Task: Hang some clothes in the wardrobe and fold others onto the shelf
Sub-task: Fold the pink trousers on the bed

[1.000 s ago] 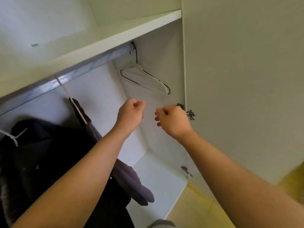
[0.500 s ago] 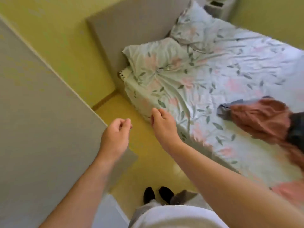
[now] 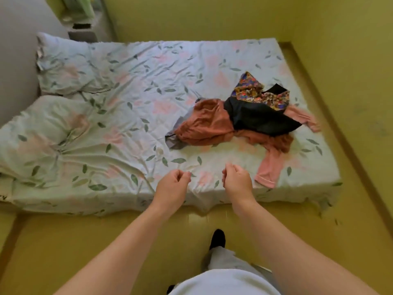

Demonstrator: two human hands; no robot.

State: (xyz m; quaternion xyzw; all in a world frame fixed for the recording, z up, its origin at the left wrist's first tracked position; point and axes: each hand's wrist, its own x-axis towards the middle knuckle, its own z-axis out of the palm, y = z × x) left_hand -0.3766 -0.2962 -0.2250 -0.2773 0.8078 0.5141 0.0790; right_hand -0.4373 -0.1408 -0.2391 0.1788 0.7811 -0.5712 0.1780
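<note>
– Two hands are showing here. What is each grip doing?
– Both are hovering over the near edge of the bed (image 3: 127, 81). The left hand (image 3: 173, 186) is curling its fingers loosely, with the thumb lying close to the forefinger, and its grip is holding nothing. The right hand (image 3: 237, 182) is doing the same just beside it, with a gap between the two.
– And where are the clothes lying?
– They are lying in a heap on the right half of the bed, beyond the right hand and apart from both hands. A black garment (image 3: 259, 118) is sitting on top, partly covering a rust-orange garment (image 3: 204, 122), with a bright patterned garment (image 3: 253, 88) lying behind it. A grey garment (image 3: 176, 137) is peeking out from under the rust-orange one at the left. A pink garment (image 3: 270, 169) is trailing toward the near edge, ending near the right hand without touching it.
– What else is showing?
– Pillows (image 3: 38, 133) are lying at the left end against a grey headboard (image 3: 14, 60). The person is standing on a yellow floor (image 3: 63, 241), with one foot (image 3: 218, 238) in a black sock showing.
</note>
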